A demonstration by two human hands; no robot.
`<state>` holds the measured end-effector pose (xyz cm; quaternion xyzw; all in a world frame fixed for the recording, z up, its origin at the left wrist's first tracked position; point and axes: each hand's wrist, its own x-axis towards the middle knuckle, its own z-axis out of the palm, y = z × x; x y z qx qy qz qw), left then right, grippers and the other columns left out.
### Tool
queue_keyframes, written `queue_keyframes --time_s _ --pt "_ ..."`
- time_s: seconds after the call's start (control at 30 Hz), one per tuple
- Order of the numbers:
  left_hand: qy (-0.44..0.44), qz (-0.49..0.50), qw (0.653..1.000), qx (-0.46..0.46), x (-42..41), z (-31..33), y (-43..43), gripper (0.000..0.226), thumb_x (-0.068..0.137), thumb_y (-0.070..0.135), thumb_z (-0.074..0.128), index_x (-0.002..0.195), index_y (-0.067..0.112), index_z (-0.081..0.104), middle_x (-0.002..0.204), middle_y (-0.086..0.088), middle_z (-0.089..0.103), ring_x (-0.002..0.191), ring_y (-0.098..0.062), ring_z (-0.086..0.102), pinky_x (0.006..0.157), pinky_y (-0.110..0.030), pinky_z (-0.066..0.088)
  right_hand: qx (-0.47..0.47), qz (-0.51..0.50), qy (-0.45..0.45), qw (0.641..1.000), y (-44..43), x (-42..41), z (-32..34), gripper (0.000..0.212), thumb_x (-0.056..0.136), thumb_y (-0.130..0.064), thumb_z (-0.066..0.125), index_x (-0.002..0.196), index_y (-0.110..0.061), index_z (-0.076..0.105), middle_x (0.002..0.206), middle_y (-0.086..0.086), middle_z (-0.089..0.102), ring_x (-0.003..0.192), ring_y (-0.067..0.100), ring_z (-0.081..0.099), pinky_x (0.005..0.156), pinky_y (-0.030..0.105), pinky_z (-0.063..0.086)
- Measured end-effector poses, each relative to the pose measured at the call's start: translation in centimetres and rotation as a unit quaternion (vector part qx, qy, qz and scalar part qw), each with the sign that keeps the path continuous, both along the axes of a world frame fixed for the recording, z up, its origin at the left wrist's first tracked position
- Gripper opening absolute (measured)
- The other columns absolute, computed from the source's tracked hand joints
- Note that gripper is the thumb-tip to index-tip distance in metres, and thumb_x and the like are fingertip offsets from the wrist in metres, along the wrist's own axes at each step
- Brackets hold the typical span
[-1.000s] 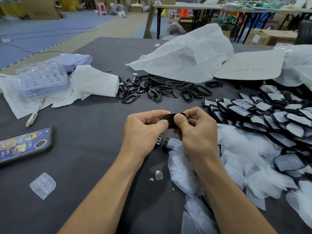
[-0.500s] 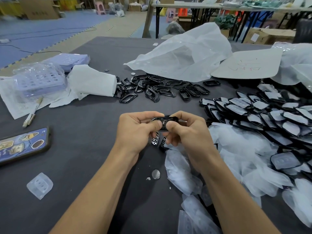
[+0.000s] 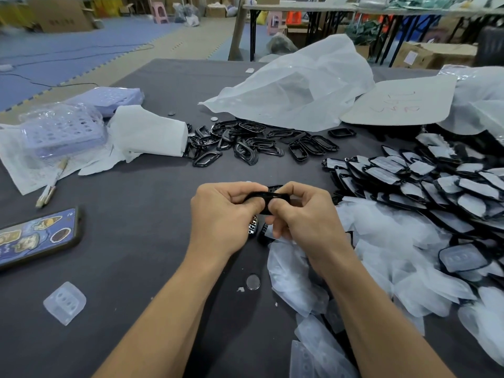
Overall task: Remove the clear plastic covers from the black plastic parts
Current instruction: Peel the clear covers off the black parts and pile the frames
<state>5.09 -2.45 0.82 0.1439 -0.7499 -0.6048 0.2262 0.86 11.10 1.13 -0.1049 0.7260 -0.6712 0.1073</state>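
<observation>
Part (image 3: 268, 197), black, slim, oblong, in pinch of left hand (image 3: 222, 215) and right hand (image 3: 306, 216)

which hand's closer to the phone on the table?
Left. The left hand grips the black part mid-table, with the phone lying off to its left, apart. The right hand grips the same part on the far side from the phone.
</observation>
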Motion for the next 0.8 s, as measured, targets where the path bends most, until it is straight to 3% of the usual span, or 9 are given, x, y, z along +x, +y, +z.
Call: queue_keyframes --time_s 0.1,0.17,0.23,0.27,0.4,0.47,0.53,0.63,0.8 --pt "-0.018 0.009 1.0 -0.011 0.1 0.1 0.4 0.037 0.081 0.008 0.08 0.08 0.046 0.079 0.078 0.017 0.078 0.069 0.001 0.072 0.068 -0.015 0.055 -0.01 -0.023 0.002 1.0 -0.1 0.0 0.2 0.024 0.091 0.005 0.063 0.072 -0.009 0.064 0.046 0.002 0.058 0.038 0.013 0.05 0.041 0.02 0.041" --pt "-0.029 -0.012 0.998 0.045 0.2 0.2 0.7 0.024 0.086 0.012 0.076 0.084 0.036 0.081 0.073 0.005 0.079 0.06 -0.007 0.07 0.063 -0.019 0.056 -0.042 -0.035 -0.007 0.998 -0.2 0.1 0.3 0.026 0.091 0.006 0.063 0.07 -0.008 0.065 0.05 0.008 0.061 0.044 0.021 0.053 0.042 0.024 0.046" --pt "-0.029 -0.033 0.994 0.104 0.2 0.4 0.9 0.031 0.092 0.003 0.069 0.075 0.026 0.082 0.065 -0.004 0.076 0.052 -0.015 0.07 0.058 -0.023 0.057 -0.048 -0.036 -0.009 0.998 -0.3 0.2 0.4 0.025 0.091 0.004 0.065 0.069 -0.008 0.066 0.051 0.011 0.061 0.047 0.024 0.057 0.049 0.037 0.057" --pt "-0.026 -0.031 0.991 0.126 0.2 0.4 0.9 0.036 0.093 -0.002 0.067 0.07 0.023 0.081 0.064 -0.006 0.075 0.05 -0.016 0.069 0.055 -0.023 0.058 -0.017 -0.037 0.01 0.999 -0.3 0.3 0.2 0.023 0.09 0.0 0.067 0.07 -0.01 0.067 0.051 0.008 0.062 0.045 0.02 0.058 0.05 0.039 0.056" --pt "-0.029 0.009 0.989 0.146 -0.1 0.5 0.3 0.031 0.094 -0.005 0.066 0.079 0.018 0.079 0.067 -0.005 0.076 0.05 -0.015 0.064 0.053 -0.023 0.059 0.201 -0.098 0.167 0.96 0.6 0.2 0.4 0.01 0.085 -0.029 0.078 0.077 -0.024 0.076 0.054 -0.01 0.064 0.048 0.003 0.056 0.051 0.014 0.039" --pt "-0.034 0.022 0.987 0.157 -0.3 0.5 -0.3 0.026 0.095 -0.003 0.066 0.08 0.014 0.078 0.068 -0.004 0.077 0.049 -0.012 0.065 0.052 -0.022 0.057 0.263 -0.073 0.191 0.943 1.6 0.0 1.1 0.018 0.081 -0.039 0.08 0.07 -0.027 0.074 0.055 -0.013 0.064 0.052 0.003 0.058 0.054 0.018 0.044" --pt "-0.034 0.035 0.984 0.172 -0.5 0.6 -0.7 0.023 0.096 -0.002 0.066 0.08 0.012 0.077 0.066 -0.002 0.076 0.048 -0.012 0.065 0.05 -0.022 0.056 0.354 0.018 0.161 0.921 2.6 -0.2 2.0 0.021 0.074 -0.047 0.083 0.069 -0.028 0.074 0.058 -0.016 0.066 0.054 0.002 0.059 0.055 0.023 0.048" --pt "-0.031 0.039 0.983 0.178 -0.6 0.6 -0.8 0.023 0.095 -0.003 0.066 0.08 0.011 0.076 0.064 -0.001 0.074 0.045 -0.013 0.064 0.048 -0.022 0.056 0.415 0.141 0.097 0.894 3.5 -0.3 2.7 0.028 0.06 -0.037 0.093 0.075 -0.029 0.072 0.061 -0.018 0.064 0.054 -0.001 0.056 0.052 0.016 0.044" --pt "-0.033 0.035 0.985 0.164 -0.6 0.4 -0.7 0.024 0.095 -0.001 0.067 0.08 0.014 0.078 0.066 -0.003 0.076 0.047 -0.013 0.065 0.049 -0.022 0.055 0.397 0.101 0.107 0.906 3.5 -0.7 2.3 0.016 0.074 -0.02 0.086 0.073 -0.029 0.072 0.064 -0.013 0.069 0.056 -0.003 0.06 0.055 0.011 0.043"
